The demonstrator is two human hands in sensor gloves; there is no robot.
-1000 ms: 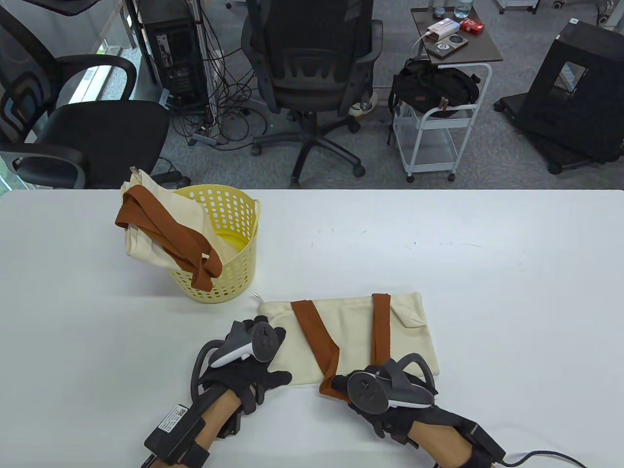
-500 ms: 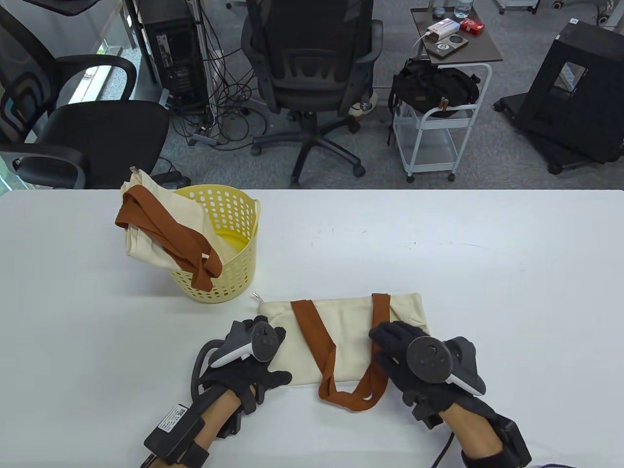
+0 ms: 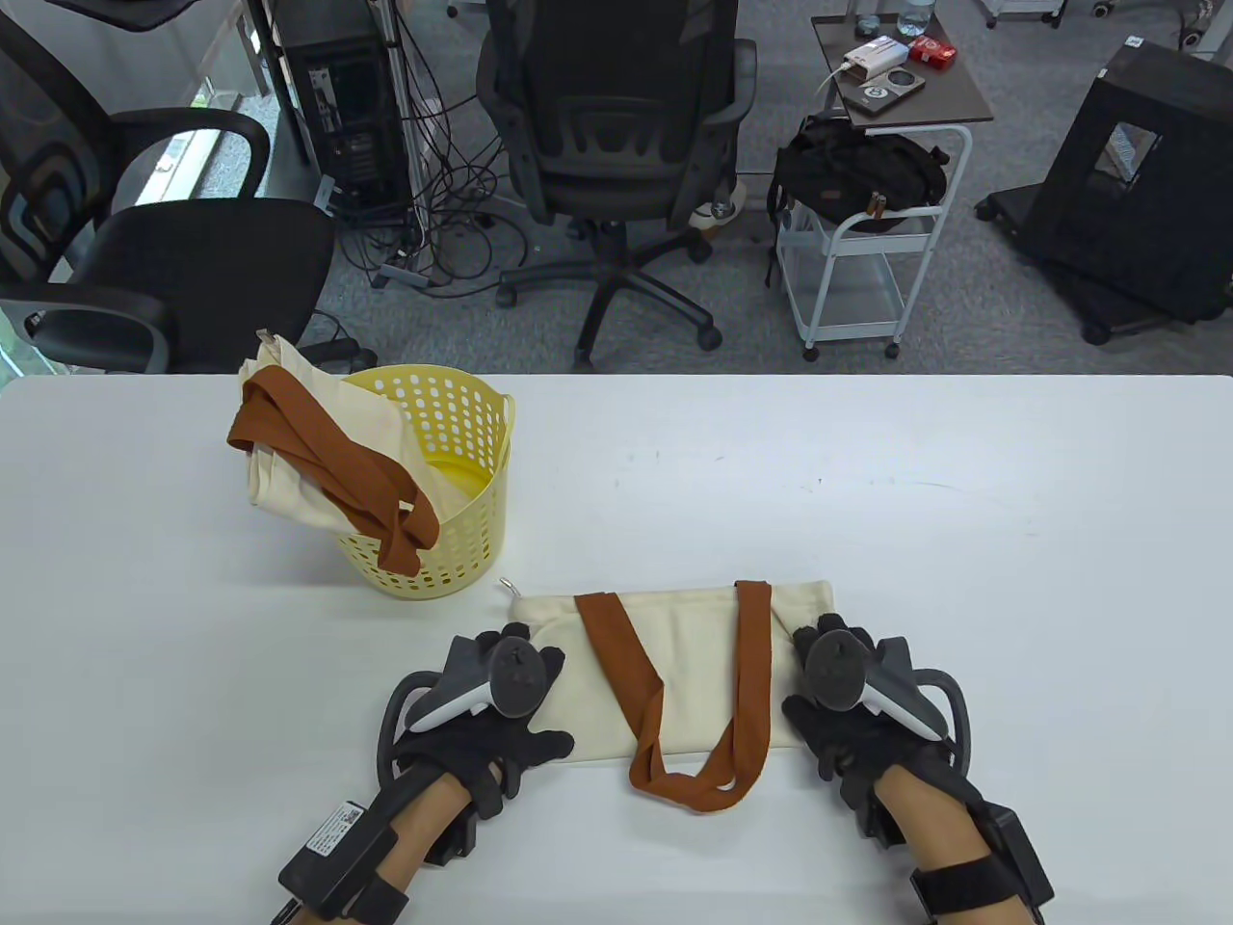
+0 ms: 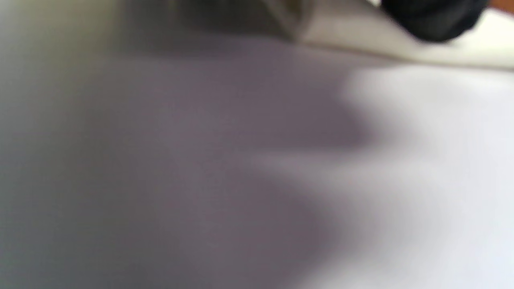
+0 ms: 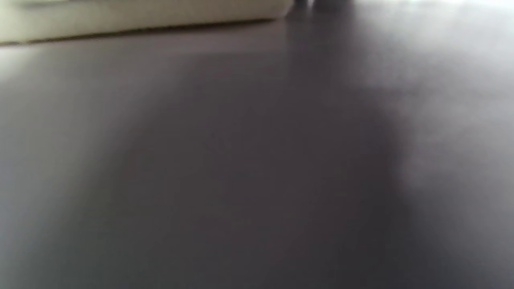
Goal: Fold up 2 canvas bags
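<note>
A cream canvas bag [image 3: 689,665] with brown handles [image 3: 694,785] lies flat and folded near the table's front edge; the handle loop hangs past its near edge. My left hand [image 3: 511,674] rests on the bag's left end with the thumb spread toward the near edge. My right hand [image 3: 838,674] sits on the bag's right end; its fingertips are hidden under the tracker. A second cream bag [image 3: 289,472] with brown handles hangs out of a yellow basket [image 3: 472,540]. The blurred left wrist view shows a black fingertip [image 4: 433,20] on cream fabric [image 4: 361,36]. The right wrist view shows the bag's edge [image 5: 140,16].
The yellow basket stands on the white table [image 3: 867,482] behind and left of my left hand. Office chairs, a computer tower and a small cart stand on the floor beyond the table's far edge.
My right hand left the handle loop at the bag's near edge, crossed the bag and now sits on its right end. The loop lies free. My left hand has not moved.
</note>
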